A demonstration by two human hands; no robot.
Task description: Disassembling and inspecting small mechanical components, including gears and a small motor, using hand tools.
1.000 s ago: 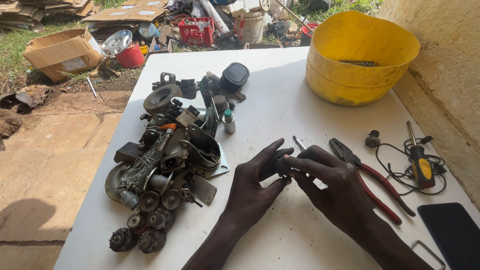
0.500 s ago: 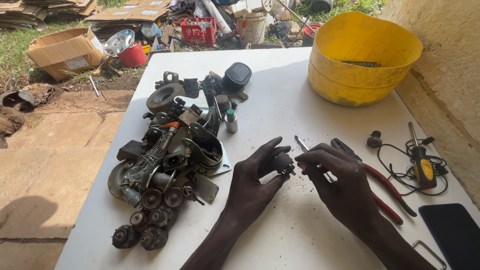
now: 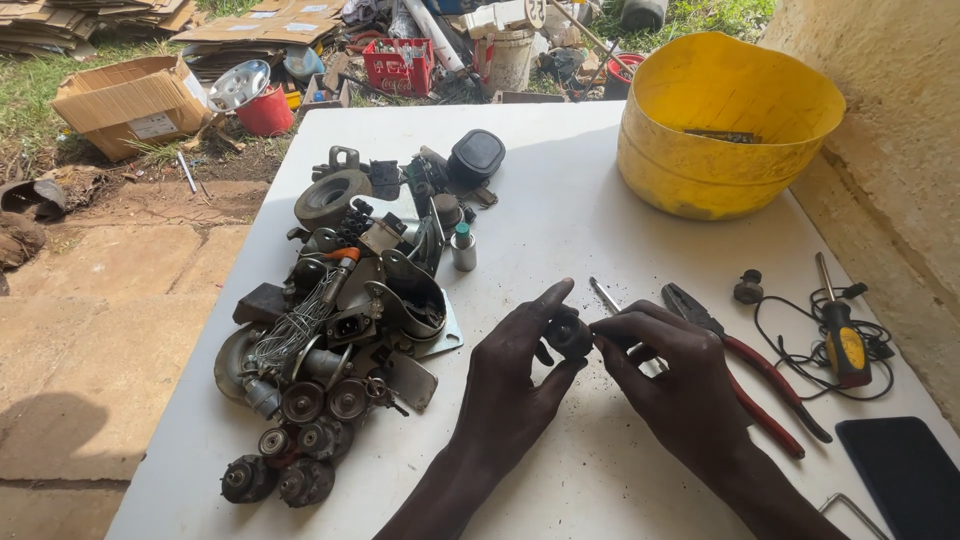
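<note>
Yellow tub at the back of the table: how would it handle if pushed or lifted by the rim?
The yellow tub looks like thin plastic with a wavy, uneven rim, so it would probably flex when gripped there. It seems nearly empty, with only a small item inside, so likely light. Its wide base on the table suggests it would slide, not tip.

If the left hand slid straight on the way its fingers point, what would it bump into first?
Beyond the small dark round part that the left hand already holds, probably the thin metal rod on the white table; further up, the big yellow plastic tub.
</note>
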